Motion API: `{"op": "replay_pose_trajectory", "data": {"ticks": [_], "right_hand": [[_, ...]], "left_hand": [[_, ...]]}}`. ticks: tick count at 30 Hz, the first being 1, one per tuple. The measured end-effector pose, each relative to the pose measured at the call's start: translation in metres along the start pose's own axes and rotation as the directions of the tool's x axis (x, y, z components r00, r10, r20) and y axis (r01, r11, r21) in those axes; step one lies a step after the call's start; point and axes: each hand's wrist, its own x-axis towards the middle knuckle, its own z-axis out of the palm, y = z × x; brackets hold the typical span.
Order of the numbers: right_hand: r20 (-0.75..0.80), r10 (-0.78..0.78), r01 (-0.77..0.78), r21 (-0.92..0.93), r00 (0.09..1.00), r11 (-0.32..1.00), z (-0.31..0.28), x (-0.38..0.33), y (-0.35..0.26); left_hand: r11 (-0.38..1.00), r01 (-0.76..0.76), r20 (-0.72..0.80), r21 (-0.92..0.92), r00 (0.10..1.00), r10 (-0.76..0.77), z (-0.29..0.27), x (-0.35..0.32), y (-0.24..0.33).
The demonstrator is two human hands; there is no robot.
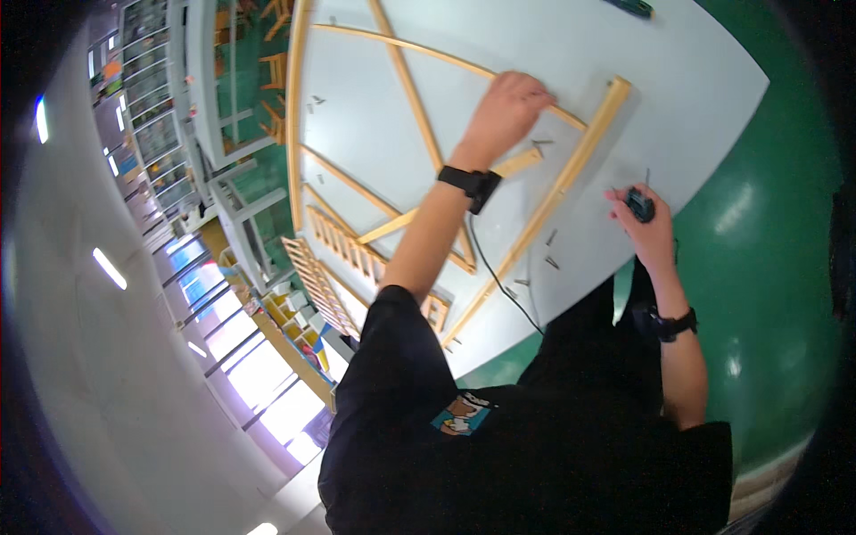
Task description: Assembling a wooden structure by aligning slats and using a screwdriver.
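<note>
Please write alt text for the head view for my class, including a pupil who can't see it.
A person's right hand holds a dark-handled screwdriver, while the left hand covers part of a thin wooden strip. Wooden frame pieces and scattered screws lie on a white table.

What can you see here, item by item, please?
Screwdriver: one, dark, in right hand
Thin strip: one, tan, at left hand
Thick bar: one, tan, between hands
Other strips: several, tan, on table
Slatted panels: at least two, tan, table's left
Screws: several, grey, on table
Second tool: one, dark green, top
Cable: one, black, below left wrist
Table: one, white, centre
Floor: one, green, right
Chairs: several, orange, upper left
Shelves: several, grey, left
Windows: several, bright, lower left
Lights: several, white, far left
Wristbands: two, black, both wrists
Shirt: one, black, bottom
Hands: two, bare, centre and right
</note>
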Motion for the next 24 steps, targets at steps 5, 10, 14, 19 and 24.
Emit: {"op": "replay_pose_trajectory", "data": {"ticks": [5,10,14,19,24], "right_hand": [[0.060,0.001,-0.001,0.007,0.998,1.000,0.005,0.006,-0.001],[0.042,-0.025,0.022,0.059,0.999,0.998,0.004,0.005,0.003],[0.071,-0.010,0.010,0.004,0.997,1.000,0.001,0.005,0.002],[0.010,-0.003,0.002,0.064,1.000,0.998,0.001,0.001,0.000],[0.070,-0.001,0.005,-0.059,0.998,0.998,-0.001,0.011,0.004]], "left_hand": [[0.993,0.087,-0.025,0.076,0.996,-0.085,-0.009,-0.008,0.010],[0.988,0.120,-0.039,0.094,0.992,-0.116,-0.010,-0.008,0.014],[0.989,0.123,-0.031,0.079,0.992,-0.121,-0.009,-0.009,0.015],[0.994,0.102,-0.040,0.028,0.994,-0.101,0.006,-0.012,0.006],[0.994,0.107,-0.062,-0.002,0.992,-0.107,0.002,-0.018,0.001]]}}
